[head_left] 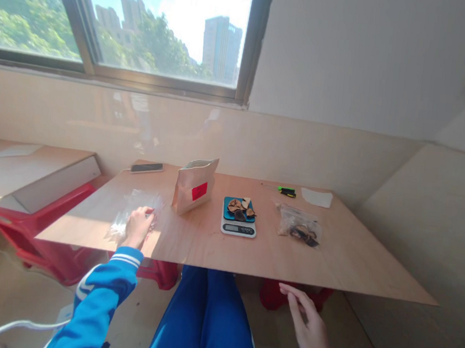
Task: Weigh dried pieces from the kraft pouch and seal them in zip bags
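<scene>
My left hand [139,225] is on a pile of clear plastic bags [131,205] at the table's left side, with its fingers closed on a bag. Off the table's front edge, my right hand [302,320] hangs in the air with fingers stretched out and nothing in them. A kitchen scale [238,230] stands mid-table, dried brown slices [240,207] heaped on its blue top. Upright between the bags and the scale is a kraft paper pouch [191,189] with a red label. A filled zip bag [302,225] holding dark slices lies right of the scale.
A phone [146,168] lies at the back left of the table [191,247]. Screwdrivers [286,191] and a white paper [316,198] are at the back right. Red stools [43,237] stand below, and a second table [21,168] is at far left.
</scene>
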Available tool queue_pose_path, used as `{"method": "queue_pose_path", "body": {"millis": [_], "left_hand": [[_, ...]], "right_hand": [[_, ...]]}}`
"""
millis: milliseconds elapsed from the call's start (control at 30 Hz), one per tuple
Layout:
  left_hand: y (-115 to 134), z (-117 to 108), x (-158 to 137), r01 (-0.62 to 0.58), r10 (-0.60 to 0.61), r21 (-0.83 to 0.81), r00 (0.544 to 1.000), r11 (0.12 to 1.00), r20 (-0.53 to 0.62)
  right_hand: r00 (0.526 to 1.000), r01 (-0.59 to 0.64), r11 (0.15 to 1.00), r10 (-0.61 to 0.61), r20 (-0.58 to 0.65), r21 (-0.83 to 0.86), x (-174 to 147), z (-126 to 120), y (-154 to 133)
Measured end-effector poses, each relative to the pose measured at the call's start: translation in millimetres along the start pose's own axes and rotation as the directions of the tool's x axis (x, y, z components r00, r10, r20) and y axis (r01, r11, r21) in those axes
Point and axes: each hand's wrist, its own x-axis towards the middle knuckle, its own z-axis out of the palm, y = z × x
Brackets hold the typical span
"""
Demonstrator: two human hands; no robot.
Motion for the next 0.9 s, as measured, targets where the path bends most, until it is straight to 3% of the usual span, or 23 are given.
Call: {"method": "queue_pose_path", "body": {"millis": [100, 200, 333, 433, 500, 567, 667, 800, 900], "left_hand": [[28.9, -13.8, -25.4, -0.005, 0.003, -0.024, 0.995, 1.000, -0.103], [73.9, -22.0, -73.6, -0.054, 0.026, -0.138, 0.981, 0.989, -0.195], [134.2, -16.9, -145.6, -0.214, 0.194, -0.245, 0.976, 0.946, -0.102], [157.0, -9.3, -177.0, -0.274, 0.310, -0.412, 0.951, 0.869, 0.021], [161.1, -8.5, -180.2, -0.216, 0.253, -0.550, 0.968, 0.807, -0.010], [160.9, -12.9, -171.5, -0.148, 0.104, -0.627, 0.989, 0.765, -0.106], [160.0, -25.5, -152.1, -0.079, -0.039, -0.590, 0.982, 0.803, -0.185], [161.9, -36.5, -150.1, -0.080, 0.083, -0.625, 0.996, 0.776, -0.024], [161.2, -37.6, -167.1, -0.161, 0.268, -0.592, 0.959, 0.789, 0.096]], "right_hand": [[0.991, 0.008, 0.994, -0.022, 0.133, 0.105, -4.8, 19.6, -23.7], [0.963, -0.029, 0.969, -0.039, 0.268, 0.245, -5.2, 44.4, -55.4], [0.952, -0.088, 0.905, -0.047, 0.304, 0.417, 5.7, 84.3, -97.4], [0.951, -0.172, 0.836, 0.003, 0.308, 0.521, 17.2, 107.5, -110.4], [0.934, -0.254, 0.789, 0.051, 0.352, 0.560, 21.6, 114.3, -107.3], [0.908, -0.352, 0.737, 0.118, 0.403, 0.577, 21.4, 113.8, -99.2], [0.868, -0.458, 0.665, 0.192, 0.458, 0.590, 13.8, 103.4, -90.6], [0.868, -0.450, 0.650, 0.156, 0.472, 0.612, 2.5, 87.9, -100.3], [0.890, -0.385, 0.701, 0.109, 0.443, 0.601, 1.8, 84.7, -114.3]]}}
